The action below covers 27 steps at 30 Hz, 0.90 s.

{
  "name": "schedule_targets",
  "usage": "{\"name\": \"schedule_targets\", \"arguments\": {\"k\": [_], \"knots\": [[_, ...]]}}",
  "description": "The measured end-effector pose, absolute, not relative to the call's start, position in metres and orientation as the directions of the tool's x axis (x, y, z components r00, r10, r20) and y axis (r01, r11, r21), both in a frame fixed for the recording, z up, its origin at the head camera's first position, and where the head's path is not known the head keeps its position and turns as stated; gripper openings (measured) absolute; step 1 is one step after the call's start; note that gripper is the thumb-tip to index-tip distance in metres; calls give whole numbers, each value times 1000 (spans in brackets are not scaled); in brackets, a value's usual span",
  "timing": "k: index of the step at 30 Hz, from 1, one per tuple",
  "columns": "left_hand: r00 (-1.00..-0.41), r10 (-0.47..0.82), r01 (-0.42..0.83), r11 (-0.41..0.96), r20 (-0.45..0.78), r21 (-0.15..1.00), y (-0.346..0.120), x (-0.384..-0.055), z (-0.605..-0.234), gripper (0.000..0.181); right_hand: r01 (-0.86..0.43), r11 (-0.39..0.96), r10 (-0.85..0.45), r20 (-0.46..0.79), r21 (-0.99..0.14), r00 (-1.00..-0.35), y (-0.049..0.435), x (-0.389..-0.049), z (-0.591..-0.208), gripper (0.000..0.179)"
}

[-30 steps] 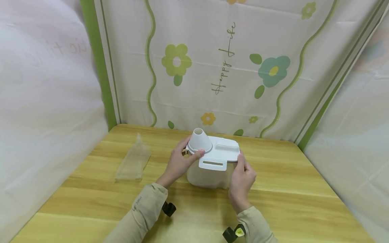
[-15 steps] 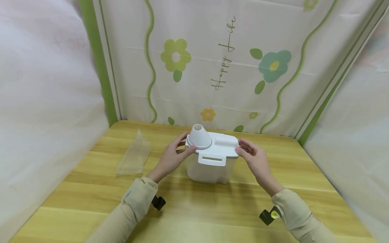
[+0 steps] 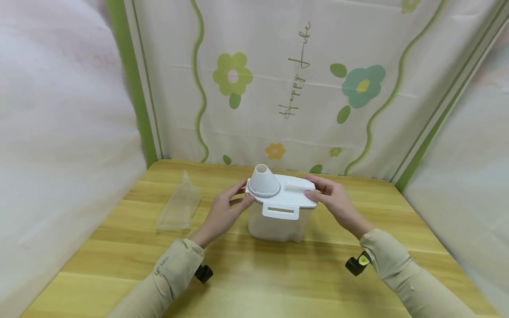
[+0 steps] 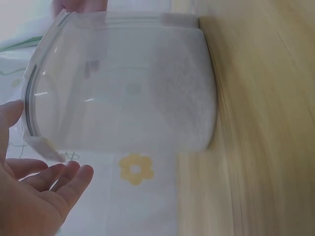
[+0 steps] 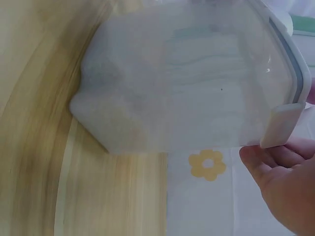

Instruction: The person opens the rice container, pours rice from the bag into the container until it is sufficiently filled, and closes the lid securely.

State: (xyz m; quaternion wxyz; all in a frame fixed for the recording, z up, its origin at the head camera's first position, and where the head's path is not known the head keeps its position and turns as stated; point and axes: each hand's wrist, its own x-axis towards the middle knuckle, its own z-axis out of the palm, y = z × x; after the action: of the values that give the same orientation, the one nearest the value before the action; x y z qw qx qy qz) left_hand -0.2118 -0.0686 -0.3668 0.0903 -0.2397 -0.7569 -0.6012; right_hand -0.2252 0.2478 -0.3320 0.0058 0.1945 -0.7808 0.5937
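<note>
A clear plastic storage container point(image 3: 278, 227) stands upright on the table, cloudy and whitish in its lower part. Its white lid point(image 3: 304, 201) carries a cone-shaped spout cap point(image 3: 264, 182) at the left. The front clip point(image 3: 280, 211) sticks out toward me. My left hand point(image 3: 224, 214) is at the lid's left end, thumb on the rim, fingers extended beside the rear clip point(image 4: 45, 148). At the right end, my right hand point(image 3: 336, 201) holds the lid, its thumb on top and fingers behind. In the right wrist view its fingertips touch the rear clip point(image 5: 283, 125).
A clear plastic bag point(image 3: 180, 207) lies on the wooden table point(image 3: 254, 282) left of the container. Behind hangs a flowered cloth point(image 3: 254, 119), with pale cloth walls at both sides. A dark wrist camera point(image 3: 355, 266) hangs at the right sleeve.
The right hand has let go of the container's front right corner, swung outward, and now reaches over the lid's right end. The left hand has shifted slightly, its thumb moving toward the rim.
</note>
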Motion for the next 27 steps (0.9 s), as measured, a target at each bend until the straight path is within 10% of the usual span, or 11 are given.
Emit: {"name": "schedule_targets", "arguments": {"k": [21, 27], "knots": [[-906, 208, 404, 157, 369, 901, -45, -205, -358, 84, -217, 195, -339, 142, -956, -930, 251, -229, -336, 60], [-916, 206, 382, 182, 345, 906, -43, -204, -356, 83, -166, 9, -388, 150, -986, -910, 251, -228, -334, 62]]}}
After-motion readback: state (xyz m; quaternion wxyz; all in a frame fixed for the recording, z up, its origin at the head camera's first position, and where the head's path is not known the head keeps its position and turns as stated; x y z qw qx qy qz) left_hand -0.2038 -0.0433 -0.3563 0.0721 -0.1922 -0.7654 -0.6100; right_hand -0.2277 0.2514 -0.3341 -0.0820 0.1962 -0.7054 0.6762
